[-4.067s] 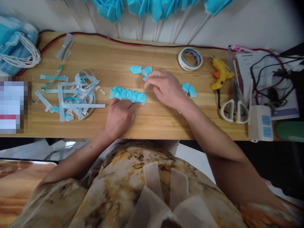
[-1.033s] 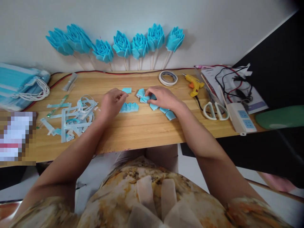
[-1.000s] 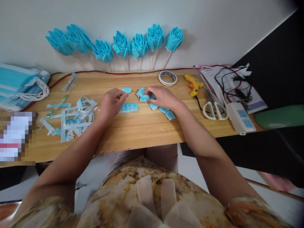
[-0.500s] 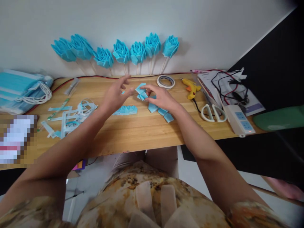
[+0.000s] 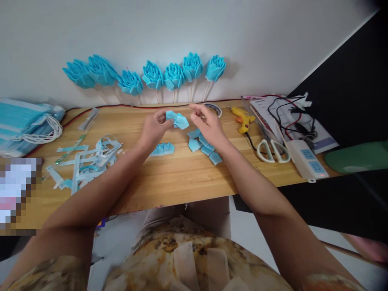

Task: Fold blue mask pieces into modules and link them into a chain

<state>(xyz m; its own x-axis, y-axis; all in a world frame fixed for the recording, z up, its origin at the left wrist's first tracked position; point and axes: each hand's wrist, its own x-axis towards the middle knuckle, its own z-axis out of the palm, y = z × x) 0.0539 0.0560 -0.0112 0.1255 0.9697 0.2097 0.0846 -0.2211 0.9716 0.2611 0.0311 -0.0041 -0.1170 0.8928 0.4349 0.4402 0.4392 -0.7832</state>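
Between the thumb and fingers of my left hand (image 5: 156, 128) are light-blue folded petals (image 5: 180, 121), held just above the table. Close to their right side, my right hand (image 5: 208, 126) has its fingers apart, and nothing shows in it. Below that hand several loose blue folded pieces (image 5: 194, 144) lie on the wood. A short row of pleated blue pieces (image 5: 163, 149) rests under my left wrist. Along the wall several finished blue flowers (image 5: 153, 75) stand on thin sticks.
Left are cut strips (image 5: 79, 163), a stack of blue face masks (image 5: 22, 127) and a pixelated phone-like object (image 5: 15, 194). Right are a tape roll (image 5: 216, 109), a yellow glue gun (image 5: 242, 118), white-handled scissors (image 5: 273, 151), a power strip (image 5: 307, 158) and a green bottle (image 5: 354, 157).
The blue petals have passed from my right hand to my left. My right hand has let go and opened. The camera view has tilted up slightly.
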